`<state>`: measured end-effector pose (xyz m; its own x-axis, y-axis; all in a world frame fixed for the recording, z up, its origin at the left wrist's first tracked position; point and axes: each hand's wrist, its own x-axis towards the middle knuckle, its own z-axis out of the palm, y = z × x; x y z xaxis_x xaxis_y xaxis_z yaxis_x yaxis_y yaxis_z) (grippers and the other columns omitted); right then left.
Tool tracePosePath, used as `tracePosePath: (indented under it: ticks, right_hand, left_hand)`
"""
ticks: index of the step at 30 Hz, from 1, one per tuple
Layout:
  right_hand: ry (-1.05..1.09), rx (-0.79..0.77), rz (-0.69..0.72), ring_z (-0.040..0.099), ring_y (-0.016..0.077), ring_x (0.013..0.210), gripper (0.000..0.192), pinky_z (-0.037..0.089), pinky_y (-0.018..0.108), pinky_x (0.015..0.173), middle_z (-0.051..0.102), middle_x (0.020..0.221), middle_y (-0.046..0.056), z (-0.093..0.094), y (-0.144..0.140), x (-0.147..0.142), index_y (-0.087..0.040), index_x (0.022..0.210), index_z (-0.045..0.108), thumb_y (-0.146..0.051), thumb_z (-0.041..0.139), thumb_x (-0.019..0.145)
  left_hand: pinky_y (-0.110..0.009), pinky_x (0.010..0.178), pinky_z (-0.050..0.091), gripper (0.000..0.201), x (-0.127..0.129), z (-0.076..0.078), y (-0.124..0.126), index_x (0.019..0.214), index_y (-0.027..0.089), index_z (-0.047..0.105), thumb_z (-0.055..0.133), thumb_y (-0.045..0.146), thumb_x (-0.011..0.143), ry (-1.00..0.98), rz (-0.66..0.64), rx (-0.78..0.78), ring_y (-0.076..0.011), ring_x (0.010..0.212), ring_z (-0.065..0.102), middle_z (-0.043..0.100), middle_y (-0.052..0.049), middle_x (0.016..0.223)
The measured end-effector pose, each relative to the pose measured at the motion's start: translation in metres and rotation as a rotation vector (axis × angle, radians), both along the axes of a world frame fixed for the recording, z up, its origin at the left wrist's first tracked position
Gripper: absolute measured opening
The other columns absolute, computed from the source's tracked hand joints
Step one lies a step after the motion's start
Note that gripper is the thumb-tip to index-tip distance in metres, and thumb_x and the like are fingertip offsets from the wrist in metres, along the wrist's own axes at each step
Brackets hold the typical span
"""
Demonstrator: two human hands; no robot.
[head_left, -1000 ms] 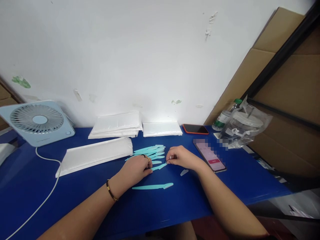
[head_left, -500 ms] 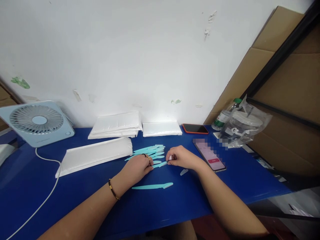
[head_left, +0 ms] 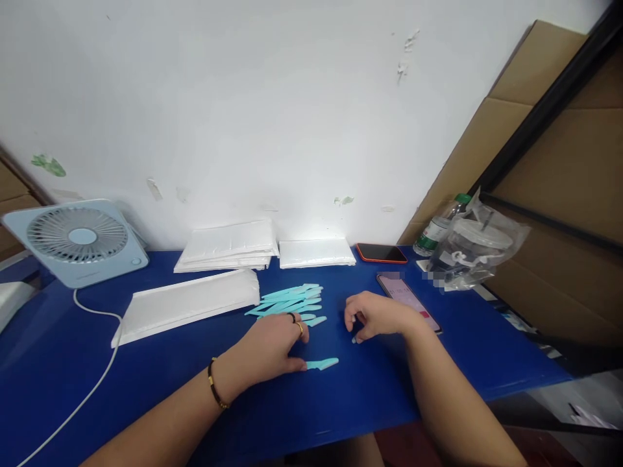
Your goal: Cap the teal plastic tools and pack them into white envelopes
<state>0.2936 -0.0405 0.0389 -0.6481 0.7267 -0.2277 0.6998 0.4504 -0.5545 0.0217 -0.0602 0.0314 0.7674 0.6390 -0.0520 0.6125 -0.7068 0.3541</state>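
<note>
My left hand (head_left: 275,344) reaches over the table with fingers and thumb apart. Its thumb tip touches the handle of a single turquoise eyebrow razor (head_left: 324,364), whose rear part the hand hides. Just beyond the fingers, several more turquoise eyebrow razors (head_left: 292,297) lie in an overlapping row, blade ends to the right. To the right of them, my right hand (head_left: 372,316) is low over the blue tabletop with curled fingers. A tiny pale piece shows by its fingertips; whether it is a clear cap or a nail I cannot make out.
White padded packets (head_left: 226,243) are stacked by the wall, with a shorter white stack (head_left: 317,253) beside them. One long packet (head_left: 187,305) lies in front. Two phones (head_left: 382,253), a bottle (head_left: 433,233) and a bagged cup (head_left: 474,250) stand right; a corded fan (head_left: 80,240) is left.
My left hand has come nearer, from the razor row to the single razor. The right hand has moved right and down, away from the row, over where a small clear cap lay.
</note>
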Motion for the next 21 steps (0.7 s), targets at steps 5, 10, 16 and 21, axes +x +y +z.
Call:
tracePosePath:
  ticks: [5, 10, 16, 21]
  right_hand:
    - [0.049, -0.026, -0.079, 0.054, 0.0099, 0.057, 0.008, 0.039, 0.02, 0.05, 0.06, 0.067, -0.002, -0.012, 0.001, -0.007, -0.018, 0.072, 0.064, -0.015, 0.067, 0.065]
    - [0.422, -0.195, -0.273, 0.063, 0.0134, 0.062, 0.017, 0.05, 0.025, 0.058, 0.065, 0.069, 0.002, -0.008, 0.001, -0.013, -0.016, 0.089, 0.059, -0.029, 0.061, 0.077]
    - [0.653, -0.213, -0.332, 0.063, 0.0143, 0.064, 0.027, 0.051, 0.027, 0.059, 0.068, 0.07, 0.006, -0.006, 0.001, -0.015, -0.013, 0.076, 0.06, -0.037, 0.071, 0.07]
    - [0.708, -0.245, -0.319, 0.063, 0.014, 0.063, 0.03, 0.052, 0.028, 0.06, 0.068, 0.07, 0.006, -0.01, 0.002, -0.02, -0.013, 0.073, 0.059, -0.038, 0.073, 0.068]
  left_hand:
    - [-0.027, 0.058, 0.039, 0.008, 0.004, -0.004, -0.007, 0.082, 0.021, 0.06, 0.057, 0.024, 0.076, 0.139, -0.052, 0.095, -0.0187, 0.071, 0.058, 0.063, -0.002, 0.076]
    - [-0.028, 0.057, 0.04, 0.011, 0.007, -0.003, -0.005, 0.076, 0.017, 0.06, 0.049, 0.019, 0.077, 0.213, -0.017, 0.16, -0.0191, 0.067, 0.059, 0.064, -0.006, 0.073]
    - [-0.024, 0.057, 0.038, 0.016, 0.0, -0.004, 0.009, 0.069, 0.019, 0.06, 0.045, 0.014, 0.073, 0.026, 0.12, 0.091, -0.0142, 0.061, 0.056, 0.062, -0.002, 0.067]
    - [-0.023, 0.059, 0.038, 0.016, -0.005, -0.005, 0.014, 0.067, 0.018, 0.06, 0.046, 0.017, 0.074, -0.113, 0.169, 0.029, -0.0119, 0.061, 0.055, 0.063, -0.001, 0.07]
